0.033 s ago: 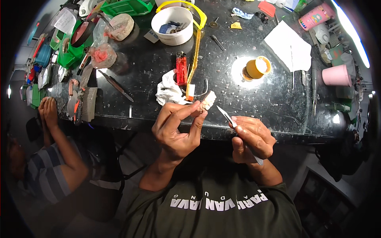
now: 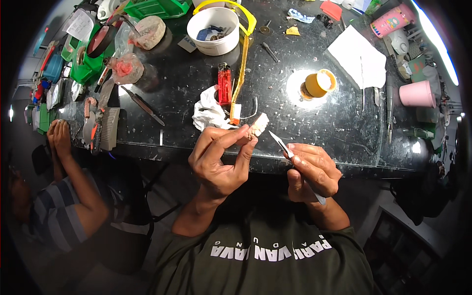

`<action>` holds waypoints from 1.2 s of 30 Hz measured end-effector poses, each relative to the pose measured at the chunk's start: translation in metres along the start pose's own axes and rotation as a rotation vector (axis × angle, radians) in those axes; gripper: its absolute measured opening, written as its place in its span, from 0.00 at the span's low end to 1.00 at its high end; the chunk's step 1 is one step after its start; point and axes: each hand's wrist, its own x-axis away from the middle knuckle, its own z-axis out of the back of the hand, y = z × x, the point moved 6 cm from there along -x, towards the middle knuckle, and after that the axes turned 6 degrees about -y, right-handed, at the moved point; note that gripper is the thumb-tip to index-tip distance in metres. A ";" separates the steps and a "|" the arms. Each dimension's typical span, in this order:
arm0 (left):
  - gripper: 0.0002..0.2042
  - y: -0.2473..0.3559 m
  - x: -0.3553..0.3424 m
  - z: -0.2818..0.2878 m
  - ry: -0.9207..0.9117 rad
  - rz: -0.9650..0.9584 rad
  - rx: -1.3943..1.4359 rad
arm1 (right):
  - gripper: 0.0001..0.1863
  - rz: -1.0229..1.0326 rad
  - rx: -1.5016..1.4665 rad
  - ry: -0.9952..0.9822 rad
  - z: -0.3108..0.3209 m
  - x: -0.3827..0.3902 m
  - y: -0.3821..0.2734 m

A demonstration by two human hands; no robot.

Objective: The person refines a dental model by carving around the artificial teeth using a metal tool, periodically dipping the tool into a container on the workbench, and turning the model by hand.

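My left hand (image 2: 220, 160) is closed, pinching a small cream-coloured, lumpy, plaster-like piece (image 2: 258, 125) between thumb and fingertips just over the table's near edge. The piece's exact kind is hard to make out. In my right hand (image 2: 314, 172) is a scalpel (image 2: 278, 141), gripped by thumb and fingers. Its pointed blade aims up and left at the piece, with a small gap between them. Fingers cover part of the scalpel's handle, whose pale end shows below the hand.
Beyond my left hand lie crumpled tissue (image 2: 206, 109), a red lighter (image 2: 224, 84) and a toothbrush (image 2: 235, 114). A white tub (image 2: 214, 45), yellow cup (image 2: 318, 83) and white sheet (image 2: 356, 56) stand or lie on the black table (image 2: 196, 147). At left, another person's hands (image 2: 60, 137) rest at the edge.
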 end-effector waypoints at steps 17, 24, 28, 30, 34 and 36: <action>0.16 -0.003 0.008 -0.004 0.009 -0.039 0.031 | 0.16 -0.104 0.166 -0.092 0.001 0.009 0.003; 0.18 -0.005 0.011 -0.002 0.011 -0.037 0.025 | 0.16 -0.117 0.168 -0.103 0.000 0.007 0.004; 0.18 -0.006 0.013 -0.002 0.004 -0.032 0.024 | 0.16 -0.125 0.163 -0.113 0.000 0.006 0.004; 0.18 -0.005 0.011 -0.002 0.005 -0.036 0.027 | 0.16 -0.125 0.162 -0.114 0.000 0.006 0.003; 0.18 -0.005 0.011 -0.001 0.002 -0.040 0.011 | 0.16 -0.117 0.159 -0.119 0.000 0.003 0.002; 0.18 -0.006 0.012 -0.001 0.004 -0.039 0.011 | 0.16 -0.113 0.157 -0.122 -0.001 0.002 0.002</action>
